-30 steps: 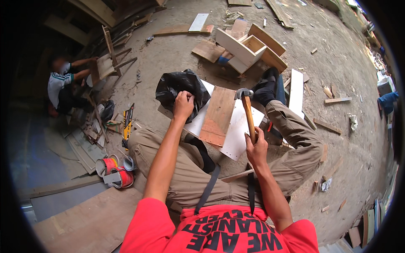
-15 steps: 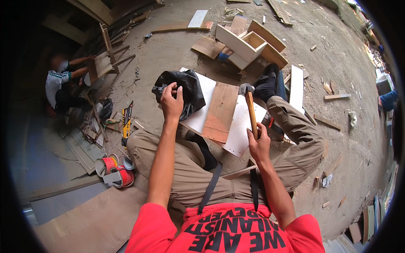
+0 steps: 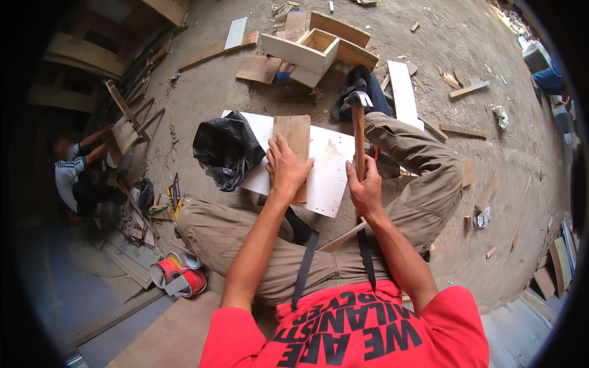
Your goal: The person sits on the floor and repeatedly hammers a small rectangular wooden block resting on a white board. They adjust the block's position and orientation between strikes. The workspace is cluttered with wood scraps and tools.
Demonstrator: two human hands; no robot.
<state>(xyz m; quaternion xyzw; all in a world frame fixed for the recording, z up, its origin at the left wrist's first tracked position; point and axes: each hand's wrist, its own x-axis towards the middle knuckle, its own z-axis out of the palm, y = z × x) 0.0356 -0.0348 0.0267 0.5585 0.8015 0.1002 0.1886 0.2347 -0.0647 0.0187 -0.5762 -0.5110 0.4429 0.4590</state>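
My left hand lies across a brown wooden board, its fingers spread and the thumb by the board's right edge. Under that board is a white panel with small holes near its front edge. My right hand is wrapped round the wooden handle of a hammer, which stands head up to the right of the panel. Beside the panel's left side sits a black plastic bag with its mouth open, partly over the panel.
A wooden drawer and loose boards lie ahead. At the left are a handsaw, red paint cans, and a person handling a wooden chair. Wood scraps litter the ground on the right, near a long white plank.
My left hand has moved from over the black bag onto the brown board. The board now lies straighter. My right hand keeps hold of the hammer, and the whole view has shifted.
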